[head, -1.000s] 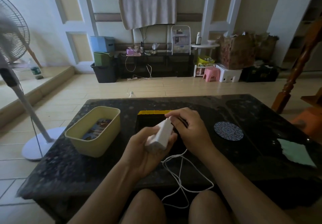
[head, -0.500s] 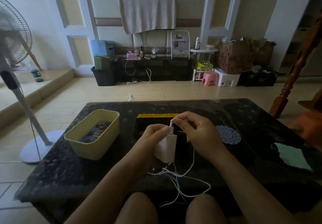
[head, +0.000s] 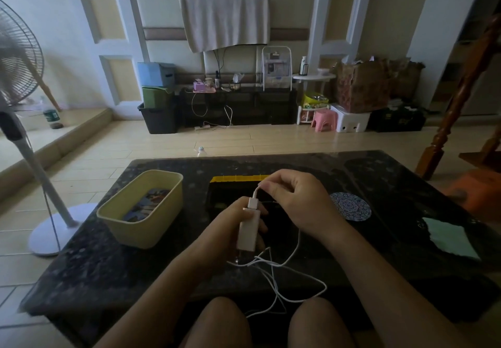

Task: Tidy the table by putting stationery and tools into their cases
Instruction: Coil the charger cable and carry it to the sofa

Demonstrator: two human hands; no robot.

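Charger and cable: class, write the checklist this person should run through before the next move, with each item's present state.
1. Left hand grips the charger securely: ok.
2. Right hand pinches the cable just above the plug: ok.
3. Plug pulled free of the charger: not ok, it sits in the charger's top end.
4. Cable gathered up: not ok, it hangs in loose loops over the table edge toward the lap.
5. Case has room inside: cannot tell, its inside is dark and partly behind the hands.
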